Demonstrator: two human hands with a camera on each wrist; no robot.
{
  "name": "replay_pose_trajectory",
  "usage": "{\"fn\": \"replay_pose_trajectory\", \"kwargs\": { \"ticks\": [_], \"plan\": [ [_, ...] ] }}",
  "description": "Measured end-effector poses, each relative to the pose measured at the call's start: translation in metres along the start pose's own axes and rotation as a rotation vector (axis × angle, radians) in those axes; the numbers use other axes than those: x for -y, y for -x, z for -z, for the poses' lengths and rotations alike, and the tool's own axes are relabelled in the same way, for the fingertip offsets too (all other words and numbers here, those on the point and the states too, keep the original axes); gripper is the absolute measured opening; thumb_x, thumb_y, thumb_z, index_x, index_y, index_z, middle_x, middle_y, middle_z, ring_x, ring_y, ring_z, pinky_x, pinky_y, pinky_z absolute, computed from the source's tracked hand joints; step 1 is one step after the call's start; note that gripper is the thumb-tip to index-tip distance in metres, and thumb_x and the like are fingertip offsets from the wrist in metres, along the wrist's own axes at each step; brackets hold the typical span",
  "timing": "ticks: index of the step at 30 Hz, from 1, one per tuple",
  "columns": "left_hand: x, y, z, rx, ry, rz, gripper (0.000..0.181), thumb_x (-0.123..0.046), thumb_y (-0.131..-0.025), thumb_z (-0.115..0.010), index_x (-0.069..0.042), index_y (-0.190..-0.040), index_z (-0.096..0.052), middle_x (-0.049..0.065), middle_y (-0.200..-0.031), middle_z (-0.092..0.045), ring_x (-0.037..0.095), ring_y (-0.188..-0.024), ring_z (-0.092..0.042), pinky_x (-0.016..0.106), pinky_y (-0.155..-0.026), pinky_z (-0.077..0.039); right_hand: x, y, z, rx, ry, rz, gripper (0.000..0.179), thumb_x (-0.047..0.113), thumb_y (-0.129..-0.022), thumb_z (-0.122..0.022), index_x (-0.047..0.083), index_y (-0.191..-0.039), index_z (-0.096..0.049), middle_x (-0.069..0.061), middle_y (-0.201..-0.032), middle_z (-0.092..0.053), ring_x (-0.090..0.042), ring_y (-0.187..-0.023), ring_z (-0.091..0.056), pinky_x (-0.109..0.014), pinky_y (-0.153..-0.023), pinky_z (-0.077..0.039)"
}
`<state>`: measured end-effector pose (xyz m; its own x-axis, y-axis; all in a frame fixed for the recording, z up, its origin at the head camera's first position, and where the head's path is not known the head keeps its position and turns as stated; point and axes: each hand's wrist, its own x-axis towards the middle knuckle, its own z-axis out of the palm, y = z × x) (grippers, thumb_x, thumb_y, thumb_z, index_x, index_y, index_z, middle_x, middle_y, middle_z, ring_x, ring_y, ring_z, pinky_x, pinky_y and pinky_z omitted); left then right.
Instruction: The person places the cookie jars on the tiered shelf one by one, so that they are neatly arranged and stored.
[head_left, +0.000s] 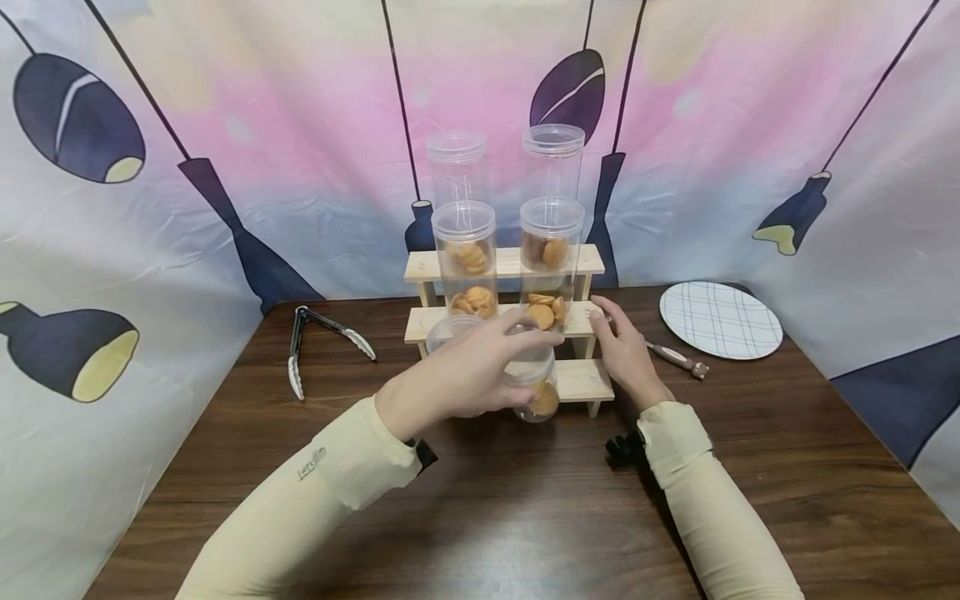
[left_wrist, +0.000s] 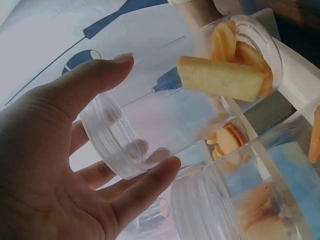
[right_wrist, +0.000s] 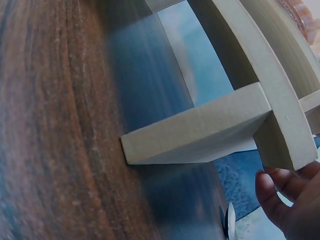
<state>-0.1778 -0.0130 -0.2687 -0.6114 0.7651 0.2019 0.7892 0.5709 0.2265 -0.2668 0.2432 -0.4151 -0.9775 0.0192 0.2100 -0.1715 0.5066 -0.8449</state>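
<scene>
My left hand (head_left: 480, 362) grips the lid end of a clear jar (head_left: 542, 402) at the front right of a wooden tiered stand (head_left: 581, 379). In the left wrist view, thumb and fingers surround the jar's ribbed lid (left_wrist: 107, 132). Round biscuits and a pale rectangular piece (left_wrist: 220, 77) lie at its bottom. Whether the jar rests on the lowest shelf, I cannot tell. Fingertips of my right hand (head_left: 626, 354) touch the right end of the middle shelf (head_left: 579, 319). In the right wrist view they lie against the board's end (right_wrist: 295, 150).
Several lidded jars stand on the stand, including middle ones (head_left: 463, 225) (head_left: 551, 218) with biscuits. My left arm partly hides a front-left jar (head_left: 448, 330). Tongs (head_left: 297, 350) lie left; a checked plate (head_left: 720, 321) and a utensil with an animal-shaped handle end (head_left: 678, 359) lie right.
</scene>
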Motion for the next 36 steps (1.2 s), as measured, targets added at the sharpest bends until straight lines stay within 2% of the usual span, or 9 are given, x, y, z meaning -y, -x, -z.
{"fn": "replay_pose_trajectory", "kwargs": {
  "ticks": [7, 13, 19, 25, 36],
  "plan": [
    [0.002, -0.018, -0.001, 0.042, -0.031, 0.033, 0.063, -0.026, -0.085, -0.079, -0.020, -0.143, -0.055, 0.010, -0.136, -0.052, 0.025, -0.116, -0.057, 0.039, -0.097, -0.050, -0.001, 0.001, 0.001, 0.017, -0.004, 0.005, 0.059, 0.062, -0.102, -0.034, 0.034, -0.154, -0.036, -0.017, -0.128, -0.058, -0.035, -0.110, -0.056, -0.056, -0.096, -0.042],
    [0.002, -0.036, -0.004, 0.058, -0.070, 0.064, 0.061, -0.027, -0.085, -0.079, -0.022, -0.141, -0.057, 0.007, -0.135, -0.052, 0.021, -0.112, -0.058, 0.035, -0.092, -0.052, -0.002, 0.001, 0.000, 0.015, 0.013, 0.004, 0.058, 0.062, -0.102, -0.033, 0.035, -0.154, -0.036, -0.016, -0.117, -0.061, -0.032, -0.101, -0.057, -0.050, -0.089, -0.044],
    [-0.001, -0.048, -0.008, 0.106, -0.120, 0.119, 0.062, -0.031, -0.085, -0.078, -0.025, -0.142, -0.055, 0.006, -0.140, -0.050, 0.022, -0.115, -0.057, 0.039, -0.092, -0.052, 0.000, 0.001, 0.000, 0.023, 0.009, 0.003, 0.060, 0.063, -0.102, -0.032, 0.034, -0.154, -0.036, -0.018, -0.101, -0.059, -0.031, -0.085, -0.054, -0.043, -0.077, -0.042],
    [-0.002, -0.053, -0.016, 0.118, -0.127, 0.144, 0.062, -0.031, -0.087, -0.078, -0.025, -0.143, -0.053, 0.007, -0.143, -0.048, 0.024, -0.120, -0.055, 0.040, -0.096, -0.050, 0.001, -0.001, 0.002, 0.010, 0.020, 0.004, 0.060, 0.062, -0.102, -0.032, 0.033, -0.154, -0.036, -0.016, -0.113, -0.061, -0.032, -0.096, -0.056, -0.045, -0.082, -0.044],
    [0.000, -0.055, -0.026, 0.119, -0.138, 0.160, 0.063, -0.033, -0.088, -0.077, -0.024, -0.145, -0.052, 0.008, -0.144, -0.046, 0.025, -0.119, -0.054, 0.040, -0.093, -0.052, 0.000, -0.001, 0.002, 0.017, 0.022, -0.013, 0.060, 0.062, -0.102, -0.032, 0.035, -0.154, -0.035, -0.018, -0.121, -0.060, -0.035, -0.104, -0.057, -0.050, -0.087, -0.045]
  ]
}}
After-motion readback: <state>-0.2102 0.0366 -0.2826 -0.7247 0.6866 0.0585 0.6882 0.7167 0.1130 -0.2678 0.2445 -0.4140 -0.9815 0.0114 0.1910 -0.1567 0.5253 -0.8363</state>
